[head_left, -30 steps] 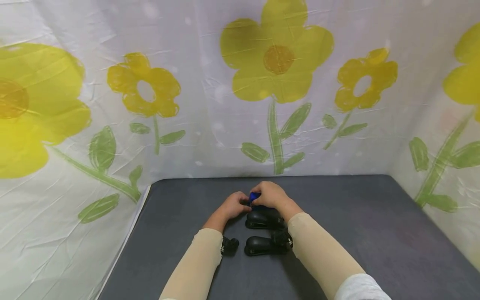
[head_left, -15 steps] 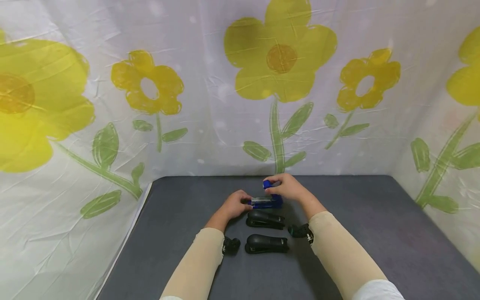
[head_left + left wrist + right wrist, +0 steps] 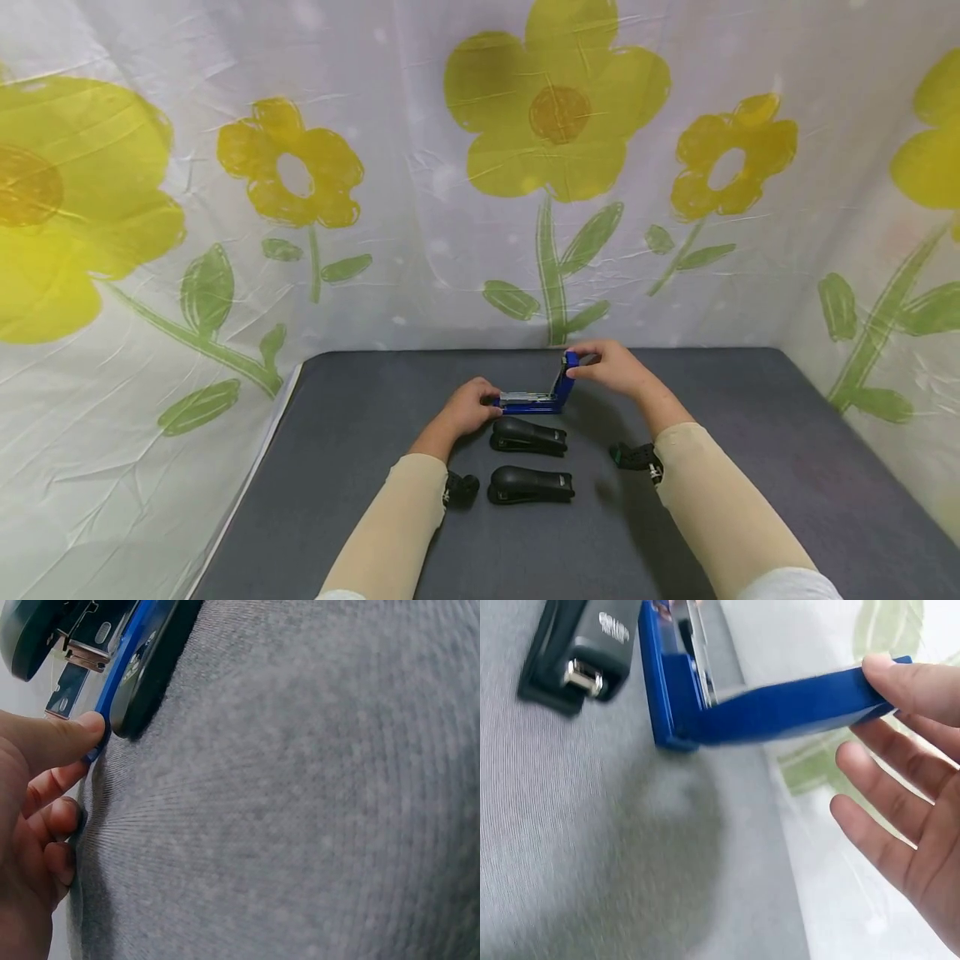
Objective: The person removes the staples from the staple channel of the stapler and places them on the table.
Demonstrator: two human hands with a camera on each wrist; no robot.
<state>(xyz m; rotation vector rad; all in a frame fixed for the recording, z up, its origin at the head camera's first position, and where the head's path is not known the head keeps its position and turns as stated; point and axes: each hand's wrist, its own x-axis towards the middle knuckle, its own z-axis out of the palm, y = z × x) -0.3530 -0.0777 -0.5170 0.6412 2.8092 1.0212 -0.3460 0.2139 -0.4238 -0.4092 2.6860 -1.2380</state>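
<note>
A blue stapler [image 3: 528, 409] stands swung wide apart near the far side of the table, its base lying flat and its top cover [image 3: 787, 709] raised steeply at the right end. The metal staple channel lies bare along the base. My left hand [image 3: 471, 406] pinches the base's left end between thumb and forefinger; the left wrist view shows the thumb [image 3: 64, 739] on the blue edge. With thumb and forefinger, my right hand [image 3: 611, 368] holds the tip of the raised cover, its other fingers [image 3: 885, 791] spread below.
Two black staplers lie in front of the blue one, a nearer one [image 3: 530, 485] and a farther one [image 3: 528, 436] close beside the blue base. The dark grey table [image 3: 360, 400] ends at a flower-printed curtain [image 3: 420, 208] at the back.
My right hand has moved right and swung the blue stapler's top cover up and back from the base, uncovering the metal channel. My left hand has stayed at the base's left end.
</note>
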